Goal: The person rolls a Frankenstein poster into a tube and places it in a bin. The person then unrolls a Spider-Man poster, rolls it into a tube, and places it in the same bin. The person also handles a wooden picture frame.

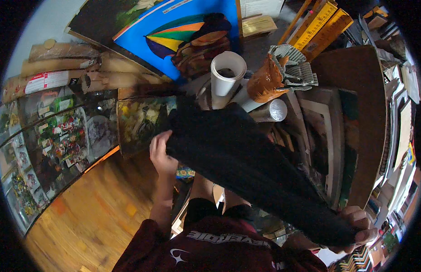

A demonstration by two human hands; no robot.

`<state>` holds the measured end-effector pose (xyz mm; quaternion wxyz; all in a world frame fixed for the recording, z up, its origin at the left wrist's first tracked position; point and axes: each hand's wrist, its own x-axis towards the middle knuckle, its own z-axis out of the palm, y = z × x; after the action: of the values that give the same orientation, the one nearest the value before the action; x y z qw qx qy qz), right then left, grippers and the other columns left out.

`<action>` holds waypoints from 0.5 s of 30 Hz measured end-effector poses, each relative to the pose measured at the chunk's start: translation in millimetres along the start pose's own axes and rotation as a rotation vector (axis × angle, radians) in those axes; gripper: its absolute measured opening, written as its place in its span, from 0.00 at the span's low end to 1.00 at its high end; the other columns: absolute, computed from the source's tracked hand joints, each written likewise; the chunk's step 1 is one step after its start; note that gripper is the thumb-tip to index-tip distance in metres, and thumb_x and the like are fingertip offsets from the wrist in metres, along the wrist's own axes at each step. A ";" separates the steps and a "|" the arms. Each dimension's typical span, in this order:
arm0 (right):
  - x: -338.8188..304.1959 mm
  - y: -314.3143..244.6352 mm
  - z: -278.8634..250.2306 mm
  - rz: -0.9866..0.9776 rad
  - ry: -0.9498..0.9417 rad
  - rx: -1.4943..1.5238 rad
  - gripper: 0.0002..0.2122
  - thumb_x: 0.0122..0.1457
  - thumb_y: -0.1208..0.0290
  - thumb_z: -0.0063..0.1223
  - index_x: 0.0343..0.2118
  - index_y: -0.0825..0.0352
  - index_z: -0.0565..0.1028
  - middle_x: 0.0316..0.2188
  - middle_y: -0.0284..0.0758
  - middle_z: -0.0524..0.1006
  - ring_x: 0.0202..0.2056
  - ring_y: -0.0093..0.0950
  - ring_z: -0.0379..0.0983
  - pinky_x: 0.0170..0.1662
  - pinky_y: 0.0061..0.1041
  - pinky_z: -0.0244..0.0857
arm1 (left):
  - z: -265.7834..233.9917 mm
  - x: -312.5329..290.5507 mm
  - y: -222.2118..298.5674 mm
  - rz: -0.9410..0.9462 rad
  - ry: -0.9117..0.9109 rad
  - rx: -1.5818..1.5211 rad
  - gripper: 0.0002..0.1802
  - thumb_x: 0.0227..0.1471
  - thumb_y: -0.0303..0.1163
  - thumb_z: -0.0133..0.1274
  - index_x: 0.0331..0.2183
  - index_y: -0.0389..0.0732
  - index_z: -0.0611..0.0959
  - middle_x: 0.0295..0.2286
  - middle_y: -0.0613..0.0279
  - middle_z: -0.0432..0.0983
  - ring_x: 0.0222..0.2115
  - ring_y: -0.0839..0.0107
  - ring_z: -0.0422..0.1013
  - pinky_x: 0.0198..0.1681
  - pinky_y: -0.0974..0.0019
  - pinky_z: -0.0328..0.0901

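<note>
A wooden floor (88, 213) lay below; canvases and a white tube (227, 72) crowded ahead. The left hand (161, 152) and right hand (357, 226) each gripped an end of a black cloth (246, 163) stretched between them.

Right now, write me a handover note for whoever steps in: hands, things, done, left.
Left hand: gripping the upper edge of the black cloth.
Right hand: pinching the cloth's far end, low at the right.
Cloth: stretched between both hands, held in the air in front of stacked paintings and rolled paper tubes.
Done: cloth lifted and pulled taut.
Left: it is not yet laid down or folded; where it goes cannot be told from this view.
</note>
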<state>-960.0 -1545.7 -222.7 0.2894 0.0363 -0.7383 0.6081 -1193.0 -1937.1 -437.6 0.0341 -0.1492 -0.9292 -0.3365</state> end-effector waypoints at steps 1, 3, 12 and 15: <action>-3.9 -2.1 9.1 -0.021 0.123 -0.190 0.20 0.52 0.59 0.68 0.41 0.59 0.69 0.24 0.35 0.68 0.26 0.29 0.67 0.27 0.29 0.65 | 4.4 4.3 -9.2 -0.059 -0.008 -0.054 0.23 0.39 0.20 0.54 0.42 0.38 0.83 0.41 0.51 0.78 0.42 0.51 0.74 0.51 0.55 0.66; 1.8 10.9 10.6 -0.055 0.261 -0.466 0.20 0.52 0.59 0.67 0.41 0.61 0.69 0.24 0.37 0.70 0.22 0.29 0.67 0.25 0.30 0.65 | -7.3 -0.4 -26.9 -0.133 0.045 -0.032 0.27 0.37 0.16 0.49 0.44 0.38 0.82 0.40 0.50 0.78 0.41 0.50 0.74 0.52 0.55 0.66; 32.5 5.8 -46.0 0.064 0.582 -1.604 0.23 0.51 0.58 0.72 0.43 0.71 0.78 0.41 0.39 0.80 0.40 0.33 0.79 0.47 0.31 0.74 | -83.3 141.7 -14.6 0.170 -0.042 0.020 0.22 0.38 0.16 0.44 0.38 0.36 0.80 0.36 0.55 0.78 0.40 0.59 0.74 0.50 0.63 0.66; 68.7 32.6 -80.8 0.010 0.654 -1.709 0.24 0.52 0.56 0.70 0.44 0.70 0.78 0.42 0.38 0.81 0.42 0.33 0.79 0.49 0.30 0.72 | -80.3 208.5 30.1 0.372 0.005 0.076 0.17 0.41 0.19 0.52 0.38 0.35 0.82 0.36 0.55 0.79 0.40 0.59 0.75 0.49 0.63 0.67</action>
<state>-999.3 -1442.5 -211.4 0.4099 -0.3678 -0.8185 -0.1638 -1385.7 -1913.2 -323.1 0.1035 -0.3164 -0.8974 -0.2895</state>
